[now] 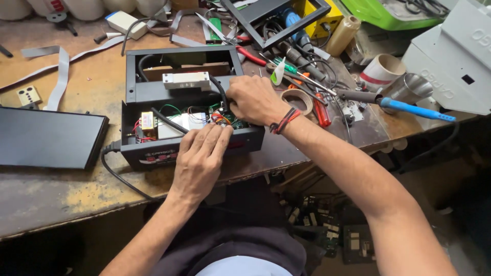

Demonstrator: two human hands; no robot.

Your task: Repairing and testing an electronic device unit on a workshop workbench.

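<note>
Workbench carries the whole assembly; its worn brown top is crowded along the far edge with hand tools, among them a soldering iron with a blue handle lying at the right. Black flat cover panel lies at the left, apart from the unit.

Open black enclosure sits at the centre, its long axis running left to right across the bench, front panel toward the person. A metal block spans the rear compartment. A corrugated black conduit drops from the rear into the front compartment.

Front compartment holds a green circuit board with a bundle of coloured wires at its right end. This wiring lies directly between both hands.

Left hand approaches from the near side, over the front panel; fingers are extended and loosely curled, tips resting at the wires. Whether they pinch a wire cannot be determined.

Right hand approaches from the right and far side, knuckles up, fingers curled downward into the compartment beside the conduit. Its fingertips are hidden, so its grasp cannot be determined. Both hands are about equally close to the wires.
</note>
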